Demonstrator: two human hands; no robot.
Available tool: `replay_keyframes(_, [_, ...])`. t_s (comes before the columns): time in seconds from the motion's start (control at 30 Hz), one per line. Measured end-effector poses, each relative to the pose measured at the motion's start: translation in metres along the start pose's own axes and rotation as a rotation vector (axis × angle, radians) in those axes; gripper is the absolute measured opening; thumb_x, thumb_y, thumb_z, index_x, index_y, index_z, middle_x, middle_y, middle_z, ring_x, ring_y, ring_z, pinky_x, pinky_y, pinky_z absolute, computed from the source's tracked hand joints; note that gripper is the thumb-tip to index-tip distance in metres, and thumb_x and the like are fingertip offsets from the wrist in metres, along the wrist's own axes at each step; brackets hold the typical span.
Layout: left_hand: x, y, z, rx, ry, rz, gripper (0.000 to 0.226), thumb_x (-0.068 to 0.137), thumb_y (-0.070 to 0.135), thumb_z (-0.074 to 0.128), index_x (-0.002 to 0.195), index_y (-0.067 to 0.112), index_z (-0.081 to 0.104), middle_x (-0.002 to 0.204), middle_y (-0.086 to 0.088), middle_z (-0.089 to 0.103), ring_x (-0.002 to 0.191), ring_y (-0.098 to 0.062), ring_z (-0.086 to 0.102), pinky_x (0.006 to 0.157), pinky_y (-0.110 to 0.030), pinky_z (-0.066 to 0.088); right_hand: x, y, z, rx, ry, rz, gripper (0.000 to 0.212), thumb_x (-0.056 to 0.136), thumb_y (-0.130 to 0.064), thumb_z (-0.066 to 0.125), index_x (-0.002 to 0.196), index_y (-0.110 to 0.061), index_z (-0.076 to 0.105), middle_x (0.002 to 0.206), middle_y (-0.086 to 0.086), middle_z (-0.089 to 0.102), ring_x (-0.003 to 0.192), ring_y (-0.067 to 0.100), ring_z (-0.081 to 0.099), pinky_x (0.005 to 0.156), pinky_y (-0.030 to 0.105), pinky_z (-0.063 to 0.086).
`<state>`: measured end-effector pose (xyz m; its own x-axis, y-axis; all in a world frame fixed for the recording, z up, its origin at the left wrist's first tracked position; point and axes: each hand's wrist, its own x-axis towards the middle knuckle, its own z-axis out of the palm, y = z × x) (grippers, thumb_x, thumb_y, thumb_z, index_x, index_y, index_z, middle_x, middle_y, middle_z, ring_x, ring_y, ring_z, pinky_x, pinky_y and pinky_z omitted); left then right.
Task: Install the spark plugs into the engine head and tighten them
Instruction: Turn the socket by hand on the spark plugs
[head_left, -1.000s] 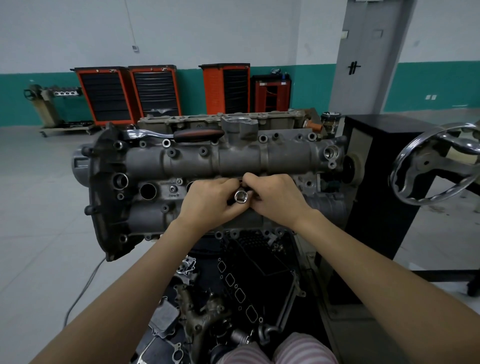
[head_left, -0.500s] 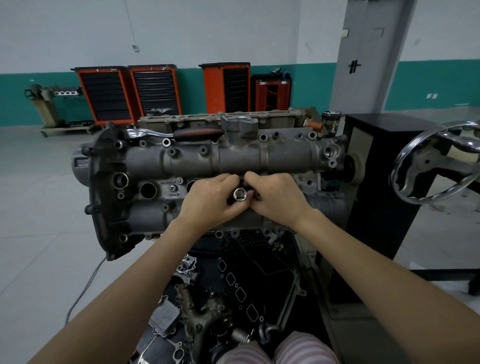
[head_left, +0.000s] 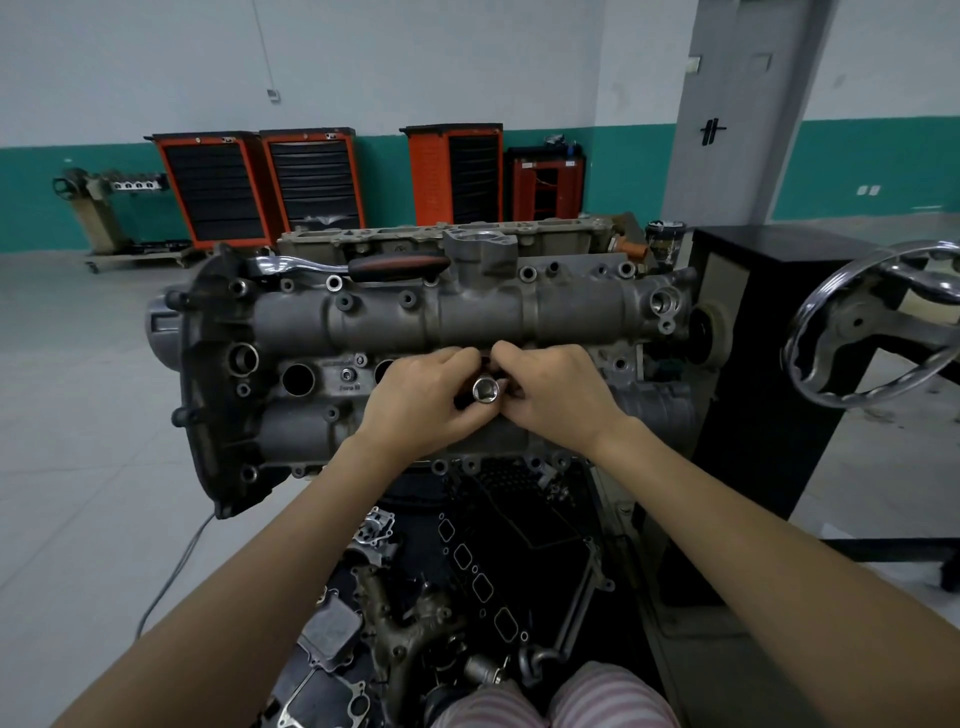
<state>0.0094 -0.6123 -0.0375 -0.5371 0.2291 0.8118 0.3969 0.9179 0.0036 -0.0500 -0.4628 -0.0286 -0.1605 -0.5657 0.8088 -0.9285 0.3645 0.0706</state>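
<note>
Both forearms are bare from the wrist to the frame edge; no sleeves, gloves, watch, rings or bands are visible on either arm. The bare left hand (head_left: 421, 402) and the bare right hand (head_left: 558, 397) carry no coverings or markings. At the bottom centre of the head view, two rounded sections of pink-and-white striped fabric garment (head_left: 556, 701) are visible, with narrow alternating stripes. Which garment this is cannot be determined.

Socket (head_left: 485, 390) shaft behind hands (head_left: 423, 400)
</note>
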Motion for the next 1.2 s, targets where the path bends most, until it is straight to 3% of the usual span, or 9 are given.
replay_keyframes(0.13, [0.0001,-0.0006,0.0018,0.044,0.019,0.038,0.033,0.081,0.028,0.049,0.057,0.005,0.048,0.051,-0.005,0.050,0.039,-0.026,0.046,0.037,-0.022,0.030,0.0007,-0.0017,-0.0004,0.005,-0.022,0.029,0.019,0.066,-0.006,0.070,0.079,0.000,0.059,0.052,0.005,0.058,0.044,0.028,0.056,0.038,0.027,0.036])
replay_keyframes(0.23, [-0.0001,-0.0006,0.0003,0.013,0.006,0.012,0.027,0.079,0.027,0.047,0.063,0.005,0.047,0.056,-0.006,0.048,0.040,-0.024,0.043,0.043,-0.020,0.025,0.0014,-0.0023,-0.0004,-0.004,-0.050,0.029,0.030,0.066,-0.011,0.073,0.092,-0.001,0.062,0.056,0.003,0.062,0.048,0.027,0.060,0.041,0.026,0.037])
replay_keyframes(0.5, [-0.0003,-0.0011,0.0021,0.021,0.018,-0.009,0.033,0.081,0.034,0.049,0.060,0.009,0.042,0.054,-0.003,0.048,0.040,-0.023,0.044,0.040,-0.022,0.026,0.0001,0.0013,0.0016,0.004,-0.008,0.010,0.015,0.063,-0.003,0.070,0.070,-0.001,0.056,0.048,0.007,0.055,0.041,0.029,0.053,0.034,0.030,0.038])
replay_keyframes(0.6, [-0.0004,-0.0012,0.0026,0.069,0.025,0.018,0.036,0.083,0.032,0.048,0.059,0.006,0.049,0.052,-0.004,0.051,0.040,-0.025,0.048,0.038,-0.022,0.030,-0.0001,0.0000,0.0013,0.012,-0.012,0.020,0.013,0.068,-0.006,0.066,0.076,0.000,0.057,0.051,0.006,0.057,0.043,0.029,0.055,0.036,0.030,0.040])
replay_keyframes(0.73, [-0.0002,0.0003,-0.0007,-0.002,0.007,0.006,0.027,0.081,0.028,0.046,0.069,0.004,0.047,0.061,-0.006,0.049,0.042,-0.025,0.045,0.043,-0.022,0.026,0.0018,-0.0018,0.0020,-0.021,-0.052,0.029,0.027,0.067,-0.013,0.072,0.090,-0.002,0.062,0.055,0.004,0.061,0.047,0.029,0.059,0.040,0.029,0.040])
replay_keyframes(0.87, [-0.0003,0.0006,-0.0015,-0.036,-0.004,-0.017,0.027,0.081,0.031,0.045,0.070,0.006,0.045,0.064,-0.004,0.050,0.045,-0.024,0.045,0.044,-0.024,0.027,0.0009,-0.0007,0.0013,-0.035,-0.043,-0.012,0.016,0.066,-0.004,0.072,0.075,-0.001,0.060,0.050,0.006,0.056,0.043,0.028,0.054,0.036,0.027,0.032])
replay_keyframes(1.0, [0.0002,-0.0007,0.0010,0.036,-0.008,-0.003,0.037,0.083,0.035,0.048,0.062,0.005,0.051,0.057,-0.004,0.054,0.044,-0.026,0.050,0.038,-0.029,0.036,0.0002,0.0004,0.0005,-0.011,-0.010,0.010,0.018,0.063,-0.001,0.072,0.070,-0.001,0.056,0.050,0.008,0.056,0.042,0.030,0.053,0.035,0.030,0.037])
replay_keyframes(1.2, [-0.0006,0.0001,-0.0014,0.003,0.001,0.014,0.027,0.081,0.028,0.047,0.067,0.005,0.049,0.059,-0.005,0.051,0.042,-0.026,0.046,0.040,-0.024,0.030,0.0004,-0.0006,0.0021,-0.028,-0.061,0.030,0.024,0.068,-0.011,0.071,0.089,-0.001,0.062,0.056,0.006,0.062,0.049,0.030,0.059,0.040,0.031,0.040])
